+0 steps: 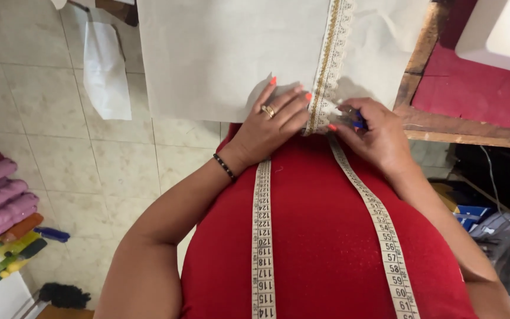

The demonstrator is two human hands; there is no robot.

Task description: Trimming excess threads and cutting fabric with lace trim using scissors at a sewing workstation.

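Cloth: pale grey fabric [219, 53] hangs over the table edge at 12 o'clock, its lower hem reaching the person's red top [326, 236].
Trim: a strip of cream and gold lace [329, 65] runs down the fabric from 12 o'clock to the hem, ending between the two hands.
Left hand: the left hand [270, 127] lies flat and open on the fabric, fingers spread toward 1 o'clock, fingertips touching the lace; a ring and orange nails show, with a dark bracelet [224, 167] on the wrist.
Right hand: the right hand [373, 133] is curled shut around a blue-handled tool [358, 120], mostly hidden, held against the lower end of the lace from 3 o'clock.
Tape: a measuring tape [263, 236] drapes down the red top in two strands toward 6 o'clock.
Table: a wooden table [438, 127] with a red surface sits at 2 o'clock.
Floor: beige tiles [60, 147] at 9 o'clock, with thread spools [1, 201] at the left edge.
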